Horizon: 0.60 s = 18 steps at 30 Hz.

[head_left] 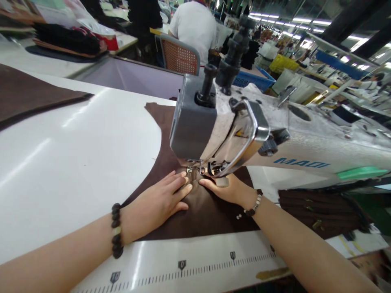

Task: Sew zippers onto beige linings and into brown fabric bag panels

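Note:
A dark brown fabric piece (198,213) lies on the white sewing table (76,154) under the head of a grey sewing machine (214,122). My left hand (161,199) rests flat on the fabric, fingers stretched toward the presser foot (192,173). My right hand (226,189) lies on the fabric just right of the needle area, partly hidden beneath the machine head, fingers pointing left. Both wrists wear bead bracelets.
A ruler strip (183,266) runs along the table's front edge. A stack of dark brown pieces (320,211) sits at the right under the machine arm. Another brown sheet (30,95) lies far left. A person in a white shirt (195,28) sits ahead on a chair.

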Each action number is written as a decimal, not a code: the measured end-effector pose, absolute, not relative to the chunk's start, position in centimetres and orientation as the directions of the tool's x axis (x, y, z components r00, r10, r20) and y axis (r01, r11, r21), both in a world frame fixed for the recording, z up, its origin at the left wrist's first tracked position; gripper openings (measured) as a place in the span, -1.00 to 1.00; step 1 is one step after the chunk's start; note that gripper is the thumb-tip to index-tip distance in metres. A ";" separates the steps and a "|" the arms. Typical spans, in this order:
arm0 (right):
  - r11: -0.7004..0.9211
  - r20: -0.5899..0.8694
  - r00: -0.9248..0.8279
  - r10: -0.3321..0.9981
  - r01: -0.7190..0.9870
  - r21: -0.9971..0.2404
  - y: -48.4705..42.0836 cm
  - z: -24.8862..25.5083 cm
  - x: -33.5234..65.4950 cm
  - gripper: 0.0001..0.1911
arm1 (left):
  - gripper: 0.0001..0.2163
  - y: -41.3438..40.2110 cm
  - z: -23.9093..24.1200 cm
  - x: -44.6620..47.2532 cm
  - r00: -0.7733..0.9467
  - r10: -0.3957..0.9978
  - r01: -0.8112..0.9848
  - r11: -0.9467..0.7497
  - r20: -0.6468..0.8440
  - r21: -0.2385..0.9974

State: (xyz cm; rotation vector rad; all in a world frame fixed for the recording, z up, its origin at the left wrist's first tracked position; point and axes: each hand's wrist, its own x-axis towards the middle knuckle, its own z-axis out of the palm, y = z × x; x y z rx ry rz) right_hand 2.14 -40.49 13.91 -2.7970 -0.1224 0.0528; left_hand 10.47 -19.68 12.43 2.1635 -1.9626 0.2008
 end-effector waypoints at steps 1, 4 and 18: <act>-0.939 -0.028 0.995 0.094 0.079 -0.334 -40.6 13.9 2.3 -0.74 | -0.65 -19.8 12.5 10.6 0.103 -0.965 -0.994 -0.092 0.240 0.055; -0.951 -0.062 0.993 0.105 0.082 -0.297 -41.0 13.8 2.6 -0.75 | -0.64 -19.9 12.6 11.0 0.103 -0.964 -0.995 -0.097 0.244 0.038; -0.986 -0.230 0.960 0.157 0.141 -0.084 -42.1 13.3 3.5 -0.69 | -0.68 -20.5 12.9 12.5 0.102 -0.946 -0.991 -0.071 0.307 0.112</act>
